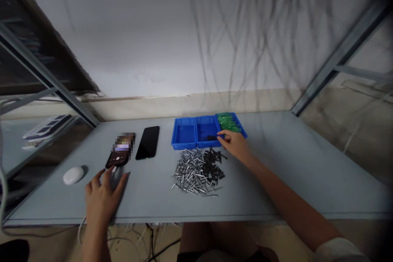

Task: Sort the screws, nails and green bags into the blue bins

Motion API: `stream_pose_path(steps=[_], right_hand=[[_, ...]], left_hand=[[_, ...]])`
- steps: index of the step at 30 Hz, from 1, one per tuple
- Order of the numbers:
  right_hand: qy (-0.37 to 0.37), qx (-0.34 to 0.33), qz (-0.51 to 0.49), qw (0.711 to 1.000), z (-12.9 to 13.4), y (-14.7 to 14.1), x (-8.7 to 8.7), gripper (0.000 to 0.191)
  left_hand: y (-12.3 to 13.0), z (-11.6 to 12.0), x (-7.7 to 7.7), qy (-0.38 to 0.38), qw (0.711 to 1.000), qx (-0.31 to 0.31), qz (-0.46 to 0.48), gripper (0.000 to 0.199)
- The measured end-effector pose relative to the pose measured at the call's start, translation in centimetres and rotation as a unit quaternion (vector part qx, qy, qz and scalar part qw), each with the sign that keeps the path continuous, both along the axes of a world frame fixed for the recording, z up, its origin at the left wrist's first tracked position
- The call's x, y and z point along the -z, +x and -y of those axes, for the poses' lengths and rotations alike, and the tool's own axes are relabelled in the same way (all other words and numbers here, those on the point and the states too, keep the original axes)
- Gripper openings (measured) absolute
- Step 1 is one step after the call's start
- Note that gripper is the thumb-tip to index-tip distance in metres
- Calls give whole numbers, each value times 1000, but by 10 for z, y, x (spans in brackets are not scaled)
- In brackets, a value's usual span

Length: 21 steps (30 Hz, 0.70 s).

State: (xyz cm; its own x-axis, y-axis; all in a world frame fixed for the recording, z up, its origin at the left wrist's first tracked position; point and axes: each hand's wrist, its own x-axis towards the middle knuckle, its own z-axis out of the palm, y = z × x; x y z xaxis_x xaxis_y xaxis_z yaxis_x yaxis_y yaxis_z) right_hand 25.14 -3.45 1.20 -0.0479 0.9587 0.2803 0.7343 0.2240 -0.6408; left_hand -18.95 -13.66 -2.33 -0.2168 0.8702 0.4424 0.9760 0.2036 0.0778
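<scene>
My right hand point(235, 143) is over the front right corner of the middle blue bin point(205, 123). Its thumb and index finger are drawn together in a pinch; whatever may be between them is too small to make out. A few dark screws point(211, 137) lie in that bin. Just in front of the bins is a loose pile of silver rivets or pins point(192, 172), with dark screws point(212, 163) along its right side. My left hand point(102, 194) rests on the table with fingers spread, close to a charging cable point(114, 169) plugged into a lit phone point(118, 159).
The left blue bin point(184, 134) has nothing visible inside; the right one holds green plastic pieces point(228, 122). A dark phone point(147, 143) and a white rounded object point(73, 175) lie on the grey table point(307, 163). Metal posts point(319, 82) flank it, with a wall behind.
</scene>
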Motion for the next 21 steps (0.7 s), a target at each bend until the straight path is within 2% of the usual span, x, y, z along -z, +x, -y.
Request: stream_pose_path(steps=[2,5,8,10,12,17,21], right_hand=[[-1,-27,-17,999,0,0,1,28],[-44,-127,-49,990,4,-2,0,28],[-122,-244,-56,960,11,-5,-4,26],[-157,-298,-37,941,15,-8,-6,26],[-166,-322,-14,932,17,-9,-6,25],[-156,-322,24,933,15,-8,-3,17],[-148,-336,39,929,14,-7,-2,15]], left_hand=[[-1,0,0,-2,1000,1,1,64],[-2,-1,1,-9,1000,1,4,64],[-2,-1,1,-13,1000,0,8,64],[-2,-1,1,-10,1000,0,9,65],[0,0,-1,-9,1000,1,8,67],[12,0,-12,-24,999,-19,8,64],[20,-11,-23,-35,999,-11,-2,60]])
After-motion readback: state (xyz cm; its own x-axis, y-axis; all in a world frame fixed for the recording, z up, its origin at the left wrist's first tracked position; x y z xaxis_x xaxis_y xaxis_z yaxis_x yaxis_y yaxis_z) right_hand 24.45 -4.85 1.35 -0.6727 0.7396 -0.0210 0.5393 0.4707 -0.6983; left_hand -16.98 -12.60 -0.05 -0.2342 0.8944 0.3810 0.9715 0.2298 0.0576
